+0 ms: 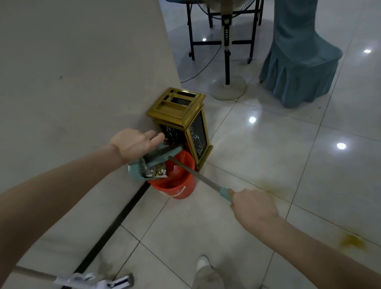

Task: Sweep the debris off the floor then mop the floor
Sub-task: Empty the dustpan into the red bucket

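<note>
Currently, the person is emptying a teal dustpan (147, 163) into a red bucket (177, 186), so the sweeping stage is judged to be nearing completion. Debris (156, 172), including shiny wrappers, is lying in the tilted pan, directly below the fingers of the left hand (137, 143) and over the bucket's mouth. Those fingers are lying straight and pressed together along the pan's upper edge; whether the thumb is hooking underneath cannot be told. The right hand (254, 205) is curling its fingers round the teal grip of the long handle (196, 173), which is running from those fingers up to the pan. The bucket is standing just beneath both the pan and the left fingertips, beside a gold bin (178, 107). Mopping is not yet started: the mop (96, 283) is lying on the floor (264, 150), well apart from either hand, and yellow stains (351, 240) are showing on the tiles beyond the right hand.
</note>
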Tool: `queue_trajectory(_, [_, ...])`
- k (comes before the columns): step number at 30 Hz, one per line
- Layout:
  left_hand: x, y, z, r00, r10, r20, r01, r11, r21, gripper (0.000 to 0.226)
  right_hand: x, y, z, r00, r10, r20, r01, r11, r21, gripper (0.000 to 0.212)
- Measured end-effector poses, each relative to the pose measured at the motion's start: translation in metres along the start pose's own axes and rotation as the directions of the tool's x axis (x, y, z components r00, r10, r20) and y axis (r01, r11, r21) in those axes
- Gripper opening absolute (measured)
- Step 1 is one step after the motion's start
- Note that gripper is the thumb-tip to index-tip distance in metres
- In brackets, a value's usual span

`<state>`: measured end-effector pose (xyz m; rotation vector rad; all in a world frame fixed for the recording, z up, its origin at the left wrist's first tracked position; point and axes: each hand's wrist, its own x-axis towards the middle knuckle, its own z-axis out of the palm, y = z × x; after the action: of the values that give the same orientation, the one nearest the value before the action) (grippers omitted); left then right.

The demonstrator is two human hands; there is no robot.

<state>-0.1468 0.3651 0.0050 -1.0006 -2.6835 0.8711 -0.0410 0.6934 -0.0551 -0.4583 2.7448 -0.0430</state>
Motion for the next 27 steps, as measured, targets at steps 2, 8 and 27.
queue_trajectory(2, [0.002,0.003,-0.002,1.000,0.025,0.001,-0.025,1.000,0.013,0.059,0.007,0.000,0.004,1.000,-0.007,0.005,0.008,0.999,-0.050,0.035])
queue_trajectory(8, [0.004,0.017,0.002,0.999,0.048,0.010,-0.048,0.999,-0.011,0.058,0.004,0.033,-0.006,0.999,0.047,-0.002,-0.047,0.996,-0.070,0.036])
queue_trajectory(27, [0.018,0.022,-0.003,0.987,0.156,-0.038,-0.158,0.986,-0.055,0.048,0.014,-0.001,0.007,0.999,-0.013,0.040,0.014,0.999,-0.029,0.036])
